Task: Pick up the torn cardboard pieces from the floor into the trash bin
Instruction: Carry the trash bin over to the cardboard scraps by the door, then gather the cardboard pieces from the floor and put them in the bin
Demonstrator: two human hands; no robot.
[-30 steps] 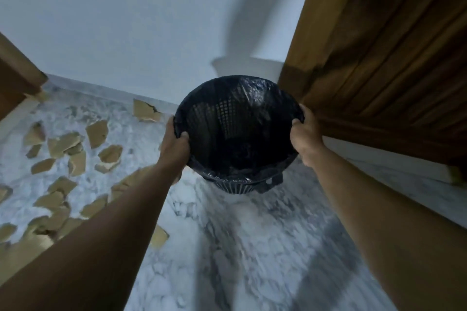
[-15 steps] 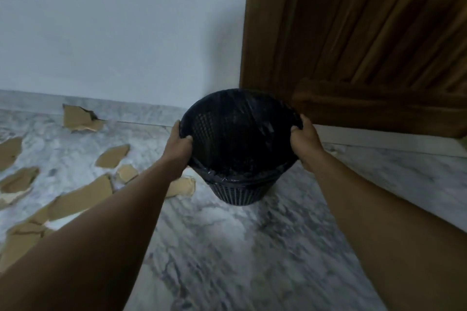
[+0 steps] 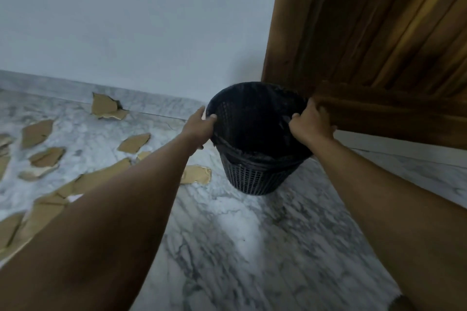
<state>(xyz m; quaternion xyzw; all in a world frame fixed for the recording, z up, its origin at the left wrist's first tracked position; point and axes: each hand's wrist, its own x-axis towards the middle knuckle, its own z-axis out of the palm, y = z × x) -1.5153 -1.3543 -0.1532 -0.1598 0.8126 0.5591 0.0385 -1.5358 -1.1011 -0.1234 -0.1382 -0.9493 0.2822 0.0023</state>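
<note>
A black mesh trash bin [image 3: 255, 174] lined with a dark plastic bag stands upright on the marble floor near the wooden door. My left hand [image 3: 199, 126] grips its left rim, thumb inside the opening. My right hand [image 3: 312, 122] grips the right rim. Several torn brown cardboard pieces lie on the floor to the left: one [image 3: 195, 174] just beside the bin, one [image 3: 134, 142] further left, one [image 3: 104, 107] against the skirting. My left forearm hides some of them.
A white wall [image 3: 139, 28] runs along the back with a marble skirting. A brown wooden door [image 3: 379, 40] rises right behind the bin. Grey-veined marble floor [image 3: 240, 247] lies bare between me and the bin.
The bin has come down from a tilted, lifted hold to upright at floor level. The view has swung, so the cardboard now sits further left.
</note>
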